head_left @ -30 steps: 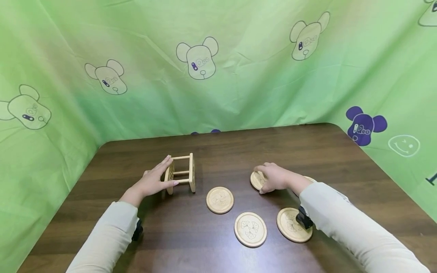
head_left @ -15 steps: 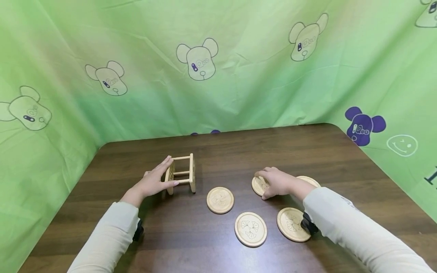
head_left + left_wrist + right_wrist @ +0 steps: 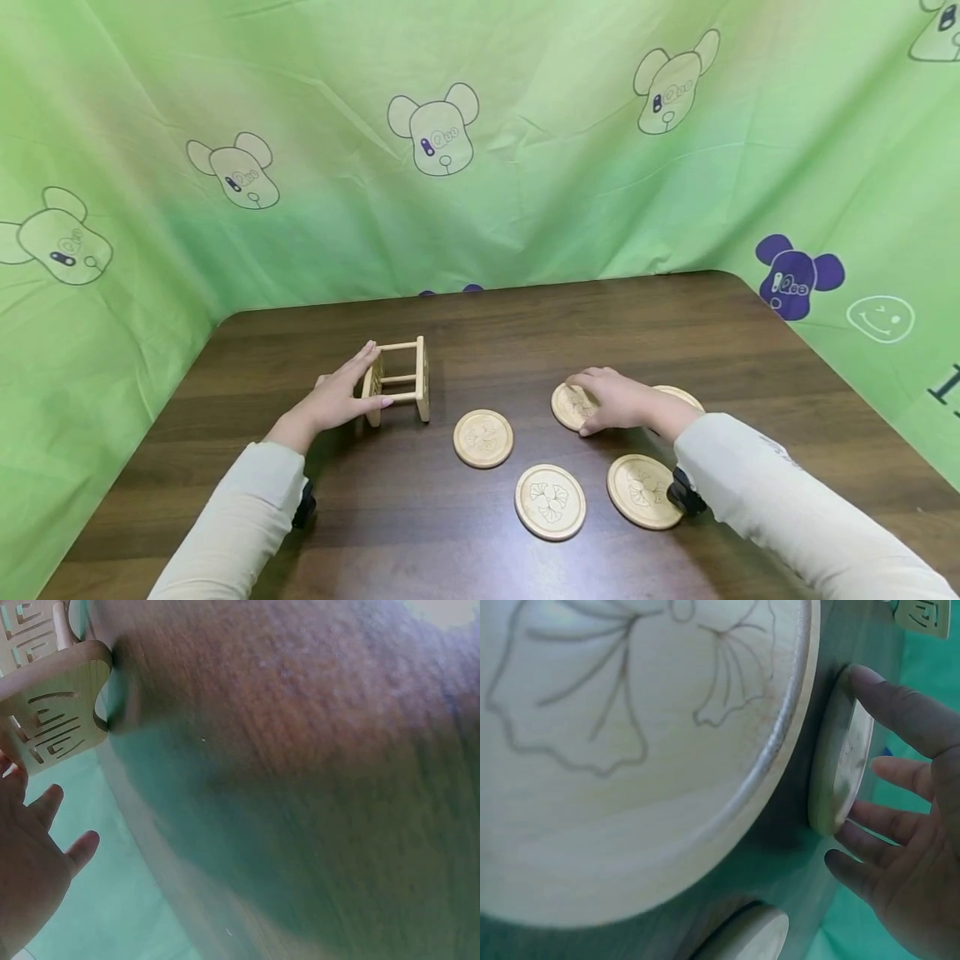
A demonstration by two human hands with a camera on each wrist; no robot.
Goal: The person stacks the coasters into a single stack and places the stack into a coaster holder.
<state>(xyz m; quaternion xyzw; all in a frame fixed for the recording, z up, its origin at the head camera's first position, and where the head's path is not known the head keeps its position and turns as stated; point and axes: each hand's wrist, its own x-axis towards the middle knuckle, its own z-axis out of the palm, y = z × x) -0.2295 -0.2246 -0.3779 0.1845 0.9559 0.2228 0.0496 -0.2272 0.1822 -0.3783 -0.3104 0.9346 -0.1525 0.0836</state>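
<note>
From where I stand, the person has both arms stretched over a dark brown wood-grain table (image 3: 495, 350). The left hand (image 3: 333, 402) is spread wide, its fingers fairly straight, resting against the left end of a pale wooden rack with two slotted end panels joined by round bars (image 3: 422, 383); the thumb lies by the front bar and the fingertips reach the back upper corner. How hard it presses I can't tell. The rack sits on the left part of the tabletop. Well apart to the right, the right hand (image 3: 618, 403) is partly open, thumb and fingers bent about opposite edges of a round, pale wooden coaster with a raised rim (image 3: 572, 406), holding it by its sides. Four more coasters lie flat around: one between the hands (image 3: 483, 439), one nearer the person (image 3: 551, 502), its engraved fan-shaped leaves plain to see, one at the near right (image 3: 643, 492) beside a black wrist-worn device (image 3: 686, 492), and one partly hidden behind the right wrist (image 3: 679, 396). Both arms wear whitish sleeves (image 3: 795, 500). Behind the table hangs a green cloth printed with bear heads (image 3: 525, 217).
</note>
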